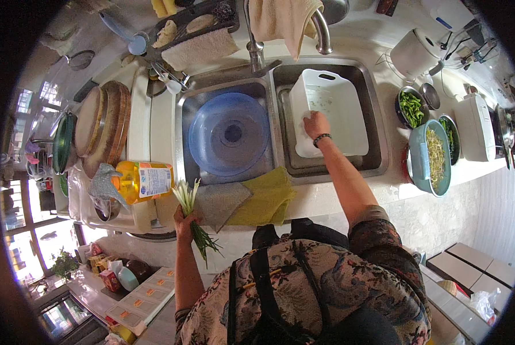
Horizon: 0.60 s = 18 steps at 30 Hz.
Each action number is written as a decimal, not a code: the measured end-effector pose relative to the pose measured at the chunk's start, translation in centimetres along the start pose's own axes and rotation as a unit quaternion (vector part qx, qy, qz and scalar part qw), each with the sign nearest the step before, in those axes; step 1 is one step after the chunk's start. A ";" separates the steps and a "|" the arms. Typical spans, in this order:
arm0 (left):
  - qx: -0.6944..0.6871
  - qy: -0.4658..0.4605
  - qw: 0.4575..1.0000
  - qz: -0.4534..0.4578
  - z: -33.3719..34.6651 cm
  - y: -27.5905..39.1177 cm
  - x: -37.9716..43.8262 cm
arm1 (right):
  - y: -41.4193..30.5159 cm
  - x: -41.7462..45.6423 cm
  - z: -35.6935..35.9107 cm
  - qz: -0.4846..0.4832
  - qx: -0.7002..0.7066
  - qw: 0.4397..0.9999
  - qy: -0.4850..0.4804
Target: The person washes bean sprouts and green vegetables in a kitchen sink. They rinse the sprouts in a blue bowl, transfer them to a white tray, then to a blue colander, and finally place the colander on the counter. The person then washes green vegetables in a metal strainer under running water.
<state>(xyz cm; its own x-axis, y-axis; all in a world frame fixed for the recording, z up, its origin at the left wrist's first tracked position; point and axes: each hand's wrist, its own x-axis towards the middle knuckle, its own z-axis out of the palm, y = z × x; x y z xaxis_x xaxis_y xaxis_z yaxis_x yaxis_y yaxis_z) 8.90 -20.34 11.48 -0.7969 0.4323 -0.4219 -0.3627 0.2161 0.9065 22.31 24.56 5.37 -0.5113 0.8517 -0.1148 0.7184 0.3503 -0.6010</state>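
Observation:
My left hand is closed around a bunch of green onions, white ends up and green leaves hanging down, beside the counter's front edge. My right hand is at the left side of a white plastic basin in the right sink bowl; the fingers are partly hidden, so I cannot tell whether they grip it. Small bits lie in the basin's bottom. A translucent blue round basin sits in the left sink bowl. Grey and yellow-green cloths lie over the sink's front edge.
A bottle of yellow liquid soap and round cutting boards are on the left. At the right stand a bowl of green peppers, a light-blue colander with bean sprouts, and an electric kettle. The faucet rises behind the sink.

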 end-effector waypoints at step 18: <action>0.003 -0.021 1.000 0.021 -0.5 -0.5 0.3 | 8.3 0.1 -13.3 0.086 0.388 0.917 -0.032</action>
<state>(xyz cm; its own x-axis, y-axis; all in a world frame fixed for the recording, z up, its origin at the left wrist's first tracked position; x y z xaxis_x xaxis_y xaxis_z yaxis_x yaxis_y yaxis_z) 8.64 -20.76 10.92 -0.7899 0.4775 -0.3847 -0.3272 0.2024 0.9230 34.46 32.74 10.93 -0.4671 0.8349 -0.2912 0.2514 -0.1904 -0.9490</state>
